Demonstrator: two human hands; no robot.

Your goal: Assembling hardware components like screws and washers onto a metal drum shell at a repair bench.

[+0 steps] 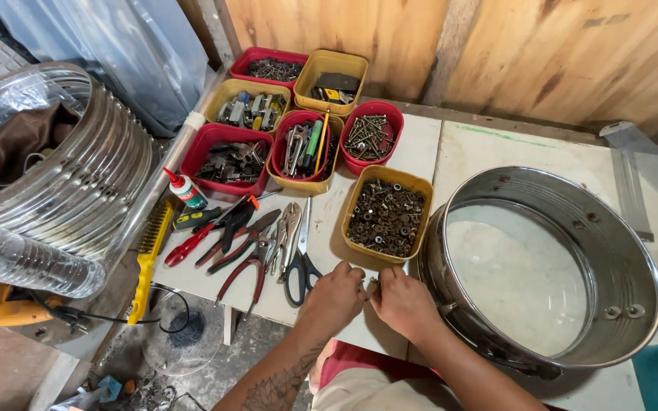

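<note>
Between both hands' fingers at the bench edge sat a tiny metal fastener, left hand and right hand pinched on it: judged light, rigid, slippery, best held fingertip-tight.

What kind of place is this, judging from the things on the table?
Probably a small home workshop: red and yellow plastic tubs of screws and nuts, a row of pliers and scissors on the white table, and rough wooden plank walls.
</note>
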